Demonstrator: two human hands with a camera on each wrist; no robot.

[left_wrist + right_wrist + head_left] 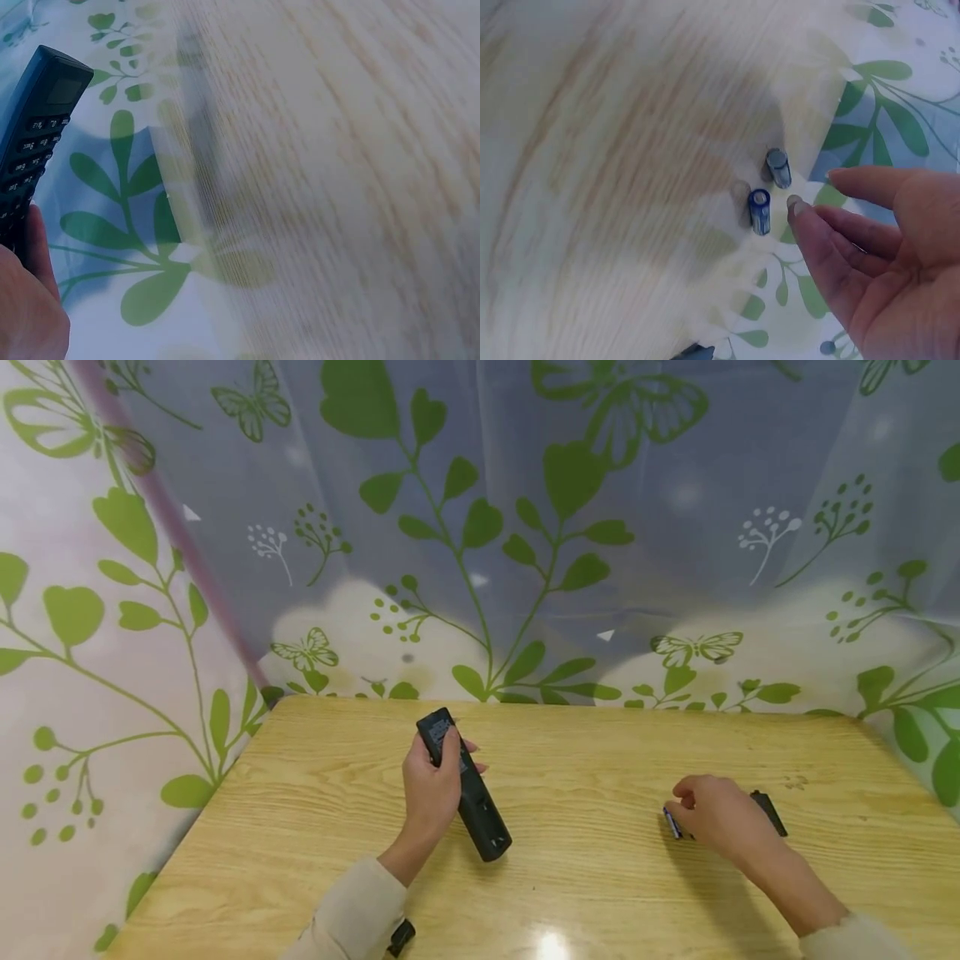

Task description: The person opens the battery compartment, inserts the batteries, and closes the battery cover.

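My left hand (433, 781) grips a black remote control (480, 810), thumb across its labelled back. The remote's bare battery compartment faces up at the lower end. Its keypad side (34, 142) shows in the left wrist view, with a small screen near the top. My right hand (716, 814) hovers at the right of the table, thumb and fingers apart. Close by its fingertips (795, 206), two small blue-and-silver batteries, one (760, 211) nearer and one (778, 168) farther, are on the table; in the head view the hand partly covers them.
The wooden table (585, 777) reaches back to a curtain (525, 568) printed with leaves and butterflies. A small black cover-like piece (770, 814) lies just beyond the right hand. Another small black object (402, 937) shows beside the left sleeve.
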